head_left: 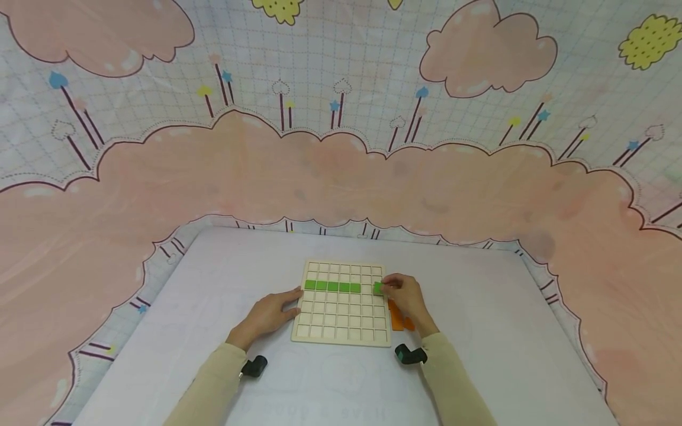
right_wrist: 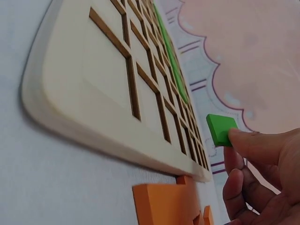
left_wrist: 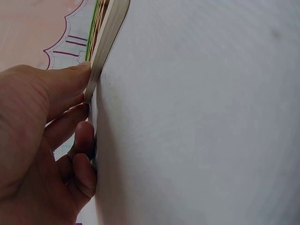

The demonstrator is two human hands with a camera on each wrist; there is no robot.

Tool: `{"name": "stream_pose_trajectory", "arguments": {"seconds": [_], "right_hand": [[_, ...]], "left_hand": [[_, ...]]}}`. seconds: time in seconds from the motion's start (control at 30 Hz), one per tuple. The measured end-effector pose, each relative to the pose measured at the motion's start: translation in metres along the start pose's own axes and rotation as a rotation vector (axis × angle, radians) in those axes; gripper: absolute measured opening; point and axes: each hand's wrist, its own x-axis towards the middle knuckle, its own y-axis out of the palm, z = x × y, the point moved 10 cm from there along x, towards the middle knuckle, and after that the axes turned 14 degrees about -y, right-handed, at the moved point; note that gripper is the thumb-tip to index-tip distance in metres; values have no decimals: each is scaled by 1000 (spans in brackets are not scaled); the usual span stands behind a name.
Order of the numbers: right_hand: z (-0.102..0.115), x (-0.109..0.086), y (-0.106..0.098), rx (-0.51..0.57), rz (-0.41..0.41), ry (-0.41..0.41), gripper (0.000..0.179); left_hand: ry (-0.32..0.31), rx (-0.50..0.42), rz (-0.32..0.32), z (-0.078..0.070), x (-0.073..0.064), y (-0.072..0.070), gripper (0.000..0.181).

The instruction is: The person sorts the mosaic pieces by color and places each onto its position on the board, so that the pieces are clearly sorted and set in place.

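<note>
A pale wooden grid board (head_left: 341,341) lies on the white table, with a row of several green squares (head_left: 333,287) in its upper part. My left hand (head_left: 268,313) rests against the board's left edge, and in the left wrist view its thumb (left_wrist: 70,82) touches the rim. Above the right end of that row, my right hand (head_left: 409,297) pinches a small green square tile (right_wrist: 221,130) between thumb and fingers. The tile is tilted and apart from the board in the right wrist view. One cell separates it from the row in the head view.
Orange pieces (head_left: 396,318) lie beside the board's right edge, partly under my right hand; one orange block (right_wrist: 164,201) shows close up in the right wrist view. The white table (head_left: 213,260) extends around the board. A patterned cloth (head_left: 341,177) stands behind it.
</note>
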Motion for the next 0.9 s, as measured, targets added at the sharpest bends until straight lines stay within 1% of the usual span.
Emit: {"name": "stream_pose_trajectory", "arguments": {"seconds": [0.2,0.47,0.6,0.77,0.9], "right_hand": [[8,2,7,3,-6,-20,10],[7,5,19,-67,30,-23,6],[7,6,22,-63,24,-22,6],[11,8,24,-58,9,-53,8],[14,8,24,-75,0,-73,9]], "left_hand": [[-2,1,1,0,0,-1,52],[-10,-4,7,0,0,0,52],[-13,-4,6,1,1,1,52],[-9,-7,4,0,0,0,52],[-8,-7,7,-1,0,0,52]]}}
